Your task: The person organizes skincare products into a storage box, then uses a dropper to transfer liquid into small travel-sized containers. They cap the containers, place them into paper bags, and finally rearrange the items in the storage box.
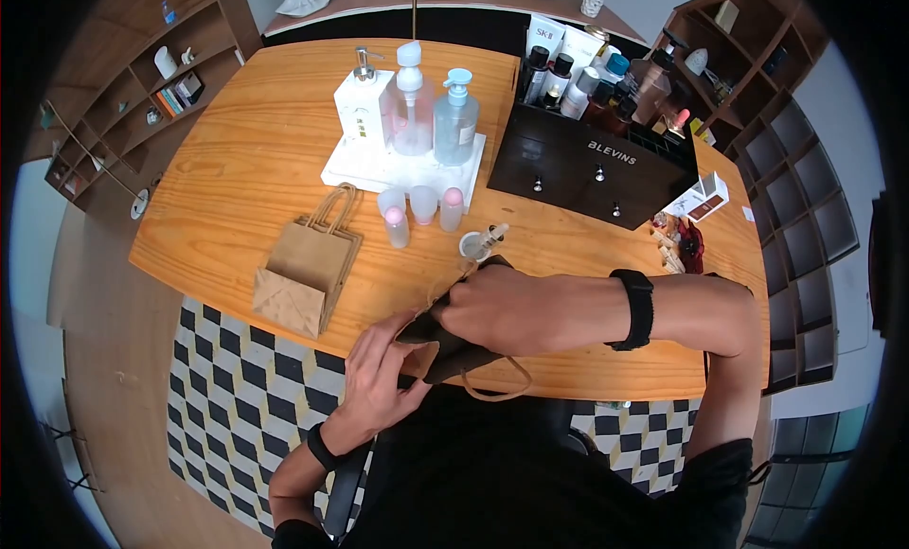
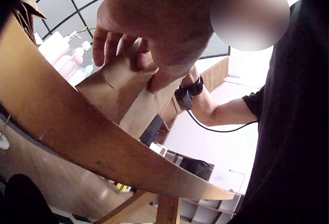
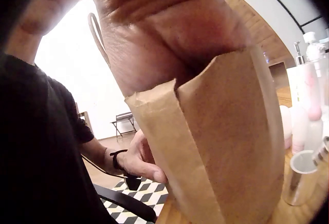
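A brown paper bag [image 3: 231, 131] with twisted paper handles lies tilted at the table's near edge in the head view. My right hand [image 1: 488, 308] is pushed deep into its mouth, and in the right wrist view the paper edges wrap round the heel of the hand. The fingers are hidden inside the bag. My left hand [image 1: 374, 374] grips the bag's bottom end from outside; in the left wrist view the thumb and fingers pinch the folded paper [image 2: 126, 85]. One handle [image 1: 502, 393] loops out on the near side.
Flat paper bags [image 1: 308, 265] lie at left. Small pink-topped bottles [image 1: 396, 227] and a cup [image 1: 473, 246] with a dropper leaning in it stand beyond my hands. Behind are pump bottles on a white tray [image 1: 341, 170] and a black cosmetics box [image 1: 578, 161].
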The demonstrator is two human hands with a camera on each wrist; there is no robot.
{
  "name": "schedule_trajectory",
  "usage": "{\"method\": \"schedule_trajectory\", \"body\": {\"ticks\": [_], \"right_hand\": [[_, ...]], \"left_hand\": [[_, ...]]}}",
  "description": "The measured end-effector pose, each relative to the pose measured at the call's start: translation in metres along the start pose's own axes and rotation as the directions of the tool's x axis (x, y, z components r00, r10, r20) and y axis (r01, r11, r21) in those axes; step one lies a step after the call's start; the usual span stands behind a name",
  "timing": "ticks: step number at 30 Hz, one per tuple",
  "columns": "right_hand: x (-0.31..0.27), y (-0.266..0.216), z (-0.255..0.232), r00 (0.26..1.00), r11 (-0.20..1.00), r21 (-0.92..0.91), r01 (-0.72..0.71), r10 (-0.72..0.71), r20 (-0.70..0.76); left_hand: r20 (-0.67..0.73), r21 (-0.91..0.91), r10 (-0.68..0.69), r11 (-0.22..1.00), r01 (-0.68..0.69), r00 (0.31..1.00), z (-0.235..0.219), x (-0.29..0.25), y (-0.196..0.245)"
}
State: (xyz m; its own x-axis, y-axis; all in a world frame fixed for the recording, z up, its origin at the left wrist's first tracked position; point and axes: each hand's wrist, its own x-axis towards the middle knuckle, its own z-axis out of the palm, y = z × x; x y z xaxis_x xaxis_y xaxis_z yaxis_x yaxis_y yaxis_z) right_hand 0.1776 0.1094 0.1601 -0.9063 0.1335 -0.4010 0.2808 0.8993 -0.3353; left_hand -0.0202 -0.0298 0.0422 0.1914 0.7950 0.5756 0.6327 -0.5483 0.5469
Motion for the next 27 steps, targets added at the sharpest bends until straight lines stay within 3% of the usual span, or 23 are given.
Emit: {"method": "schedule_trajectory", "body": {"ticks": [3, 5, 9, 11, 12, 13, 15, 18, 21, 27], "right_hand": [[-0.004, 0.0, 0.009, 0.999, 0.997, -0.075, -0.009, 0.007, -0.032], [-0.02, -0.002, 0.006, 0.975, 0.995, -0.002, 0.096, -0.094, -0.2], [-0.062, -0.015, -0.034, 0.981, 0.993, 0.049, 0.109, -0.099, -0.17], [-0.084, -0.014, -0.036, 0.878, 0.992, -0.001, 0.126, -0.112, -0.465], [-0.088, -0.012, -0.037, 0.834, 0.989, 0.006, 0.146, -0.119, -0.539], [-0.096, -0.011, -0.038, 0.833, 0.989, 0.002, 0.147, -0.122, -0.54], [-0.111, -0.007, -0.038, 0.873, 0.997, 0.072, -0.034, 0.064, -0.484], [-0.118, -0.003, -0.033, 0.878, 0.98, 0.183, -0.074, 0.151, -0.454], [-0.12, 0.007, -0.012, 0.913, 0.966, 0.221, -0.135, 0.208, -0.35], [-0.081, 0.005, 0.027, 0.967, 0.973, 0.223, -0.059, 0.111, -0.228]], "left_hand": [[-0.002, 0.009, 0.017, 1.0, -0.017, 1.0, 0.001, 0.005, 0.001], [-0.009, 0.022, 0.018, 1.0, -0.017, 1.0, 0.001, 0.007, 0.001], [-0.009, 0.07, 0.029, 0.997, -0.029, 1.0, -0.006, 0.012, 0.007], [-0.018, 0.084, 0.029, 0.996, -0.028, 0.999, -0.003, 0.013, 0.005], [-0.018, 0.092, 0.038, 0.995, -0.036, 0.999, -0.002, 0.014, 0.004], [-0.02, 0.095, 0.039, 0.995, -0.037, 0.999, -0.004, 0.016, 0.006], [-0.007, 0.113, 0.019, 0.993, -0.018, 1.0, -0.007, 0.021, 0.014], [-0.01, 0.138, 0.108, 0.985, -0.105, 0.994, -0.01, 0.016, 0.011], [0.043, 0.176, 0.075, 0.981, -0.081, 0.996, -0.024, 0.014, 0.022], [-0.015, 0.041, -0.032, 0.999, 0.032, 0.999, -0.035, -0.001, 0.023]]}}
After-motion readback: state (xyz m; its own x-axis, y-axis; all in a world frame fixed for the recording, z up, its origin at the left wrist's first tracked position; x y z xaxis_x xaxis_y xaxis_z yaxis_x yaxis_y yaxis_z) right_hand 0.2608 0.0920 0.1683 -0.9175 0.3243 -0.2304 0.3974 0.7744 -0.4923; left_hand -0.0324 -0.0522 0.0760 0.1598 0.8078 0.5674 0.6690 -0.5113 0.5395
